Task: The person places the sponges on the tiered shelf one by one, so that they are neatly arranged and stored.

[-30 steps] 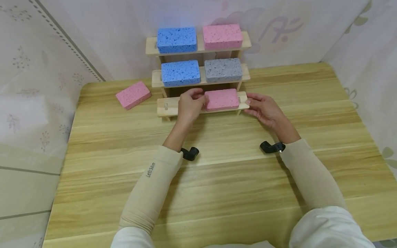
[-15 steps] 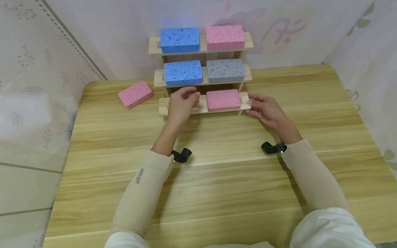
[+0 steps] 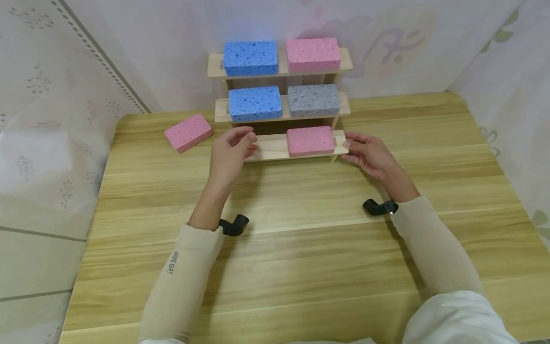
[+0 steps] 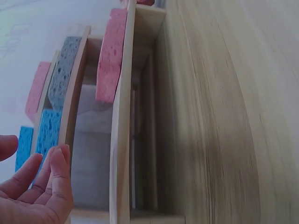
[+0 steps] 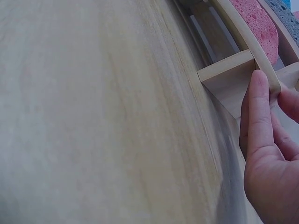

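Observation:
A three-tier wooden rack (image 3: 272, 148) stands at the back of the table. On its lowest tier, right of the middle, lies a pink sponge (image 3: 310, 141). My left hand (image 3: 229, 155) hovers over the left end of that tier, fingers loosely bent and nothing in them. My right hand (image 3: 368, 155) pinches the tier's right end; in the right wrist view the thumb and fingers (image 5: 259, 109) lie on either side of the board. The middle tier bears a blue sponge (image 3: 255, 104) and a grey sponge (image 3: 313, 100).
Another blue sponge (image 3: 250, 58) and a pink one (image 3: 313, 54) sit on the top tier, near the back wall (image 3: 172, 48). A loose pink sponge (image 3: 189, 133) lies on the wooden table (image 3: 301, 267), left of the rack.
My left hand has let go of the pink sponge on the lowest tier and moved left along the board. My right hand keeps its hold on the rack's end.

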Motion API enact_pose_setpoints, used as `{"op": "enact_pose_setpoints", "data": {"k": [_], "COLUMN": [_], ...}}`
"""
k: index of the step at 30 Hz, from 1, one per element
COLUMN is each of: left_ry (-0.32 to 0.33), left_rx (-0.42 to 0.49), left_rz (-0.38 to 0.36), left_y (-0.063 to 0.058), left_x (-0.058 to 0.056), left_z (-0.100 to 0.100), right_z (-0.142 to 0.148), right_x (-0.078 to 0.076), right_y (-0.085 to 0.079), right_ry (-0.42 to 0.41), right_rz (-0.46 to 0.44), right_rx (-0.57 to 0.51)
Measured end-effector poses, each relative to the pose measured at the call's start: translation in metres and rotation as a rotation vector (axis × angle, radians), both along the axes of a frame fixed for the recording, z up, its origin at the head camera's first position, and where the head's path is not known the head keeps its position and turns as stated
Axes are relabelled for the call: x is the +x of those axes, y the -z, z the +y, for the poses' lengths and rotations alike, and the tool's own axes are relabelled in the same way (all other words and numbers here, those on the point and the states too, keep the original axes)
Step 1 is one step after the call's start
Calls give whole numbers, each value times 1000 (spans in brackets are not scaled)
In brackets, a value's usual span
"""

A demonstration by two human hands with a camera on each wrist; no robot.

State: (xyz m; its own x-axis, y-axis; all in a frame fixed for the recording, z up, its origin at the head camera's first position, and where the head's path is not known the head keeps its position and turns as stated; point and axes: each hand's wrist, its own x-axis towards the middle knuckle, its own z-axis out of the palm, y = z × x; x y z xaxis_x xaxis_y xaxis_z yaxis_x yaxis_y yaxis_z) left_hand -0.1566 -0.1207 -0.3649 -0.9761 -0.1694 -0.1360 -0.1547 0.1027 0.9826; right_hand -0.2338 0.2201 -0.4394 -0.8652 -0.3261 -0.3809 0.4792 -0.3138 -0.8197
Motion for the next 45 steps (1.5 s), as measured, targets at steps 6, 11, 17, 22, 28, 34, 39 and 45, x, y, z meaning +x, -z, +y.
{"op": "enact_pose_setpoints", "data": {"k": [6,11,17,22,28,34,39,45], "left_ry": [-36,-82,-149,-182,-226,-306,-386,-483], "left_rx": [-4,25,19,-35,-46,1,49,82], "left_rz": [-10,6,0,-11,-25,-54,-69,-101], "left_y": [2,6,12,15,19,26,31,40], "left_x": [8,12,14,15,14,10,6,-3], "left_z": [-21,-38,-58,-73,-91,-107,-116,-124], "right_z": [0,-1,-2,-2,-3,-4,-4,-3], "right_x": [-1,-1,0,0,1,1,1,0], "right_y": [1,2,3,4,4,3,1,2], "right_ry": [7,12,15,11,13,14,8,34], "right_rz": [8,6,-3,3,-3,-2,4,7], "right_rx": [-7,-11,-4,1,-12,-8,10,5]}}
